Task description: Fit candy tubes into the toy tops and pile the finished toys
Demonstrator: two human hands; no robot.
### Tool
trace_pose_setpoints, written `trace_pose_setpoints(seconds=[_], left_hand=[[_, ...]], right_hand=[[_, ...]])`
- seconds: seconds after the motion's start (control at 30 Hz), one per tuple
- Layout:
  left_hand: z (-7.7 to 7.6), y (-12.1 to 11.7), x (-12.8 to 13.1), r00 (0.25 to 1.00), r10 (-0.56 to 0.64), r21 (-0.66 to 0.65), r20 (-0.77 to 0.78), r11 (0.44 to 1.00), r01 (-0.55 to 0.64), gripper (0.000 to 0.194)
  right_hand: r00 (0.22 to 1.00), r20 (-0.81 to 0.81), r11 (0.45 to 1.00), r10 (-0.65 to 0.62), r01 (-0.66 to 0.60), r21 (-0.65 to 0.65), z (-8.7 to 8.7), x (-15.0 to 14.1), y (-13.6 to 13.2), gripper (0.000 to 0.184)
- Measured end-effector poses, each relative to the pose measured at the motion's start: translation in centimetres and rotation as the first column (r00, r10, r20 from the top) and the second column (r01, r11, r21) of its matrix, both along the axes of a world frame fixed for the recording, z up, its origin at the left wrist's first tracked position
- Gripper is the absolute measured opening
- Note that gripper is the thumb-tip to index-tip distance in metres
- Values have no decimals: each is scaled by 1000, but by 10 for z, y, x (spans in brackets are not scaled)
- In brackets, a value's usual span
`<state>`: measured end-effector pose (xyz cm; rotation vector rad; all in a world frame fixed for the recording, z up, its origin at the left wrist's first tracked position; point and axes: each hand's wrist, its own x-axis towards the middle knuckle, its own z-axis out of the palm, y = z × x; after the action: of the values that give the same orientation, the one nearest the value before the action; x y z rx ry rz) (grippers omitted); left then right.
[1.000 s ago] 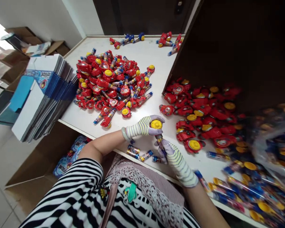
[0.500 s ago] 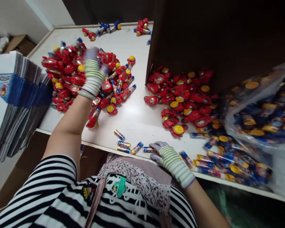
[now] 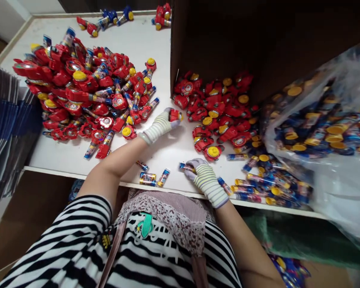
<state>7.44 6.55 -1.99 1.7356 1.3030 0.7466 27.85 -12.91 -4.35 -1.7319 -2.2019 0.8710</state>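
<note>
Fingers clamped, the left hand (image 3: 162, 125) held a red plastic toy (image 3: 174, 115), the right hand (image 3: 204, 176) a blue plastic tube (image 3: 184, 166) that could (being round) roll nearward if loosened.

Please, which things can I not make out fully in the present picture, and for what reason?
All in the head view:
Red toy: partly covered by the left hand that holds it.
Tube: one end covered by the right hand.
Folded cartons: cut off by the left edge.
Plastic bag: cut off by the right edge; the tubes inside overlap and blur.
</note>
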Motion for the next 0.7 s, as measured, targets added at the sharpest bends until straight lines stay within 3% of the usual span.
trace_pose_setpoints(seconds=[0.07, 0.13, 0.27, 0.33, 0.43, 0.47, 0.5, 0.53, 0.63, 0.7], left_hand=[[9, -18, -15, 925, 56, -190, 375, 982, 17, 60], [17, -42, -26, 786, 124, -321, 606, 942, 98, 64], [26, -83, -28, 584, 241, -436, 775, 873, 219, 52], [25, -93, -21, 549, 283, -463, 786, 859, 220, 48], [25, -96, -8, 563, 279, -447, 778, 875, 185, 44], [26, -96, -4, 568, 263, -431, 780, 883, 184, 42], [27, -96, -2, 571, 247, -420, 783, 887, 192, 41], [28, -97, 0, 572, 235, -411, 786, 890, 200, 41], [30, -100, 2, 572, 226, -398, 788, 897, 193, 51], [28, -106, 5, 578, 217, -397, 786, 894, 205, 55]], right_hand=[[990, -128, 998, -63, 64, 6, -2, 4, 0, 36], [967, -222, 992, -125, 129, 5, 0, 9, 0, 36], [889, -398, 970, -229, 240, -22, 11, 8, 3, 34], [766, -571, 950, -295, 301, -88, 17, 1, 3, 34], [443, -804, 904, -397, 343, -257, 21, -13, 3, 36], [381, -826, 895, -415, 336, -295, 22, -16, 3, 36], [386, -820, 893, -422, 337, -300, 22, -17, 4, 35], [463, -784, 899, -413, 345, -270, 23, -16, 5, 34], [827, -463, 942, -319, 329, -61, 22, -11, 11, 22], [922, -286, 959, -263, 282, 29, 20, -10, 14, 18]])
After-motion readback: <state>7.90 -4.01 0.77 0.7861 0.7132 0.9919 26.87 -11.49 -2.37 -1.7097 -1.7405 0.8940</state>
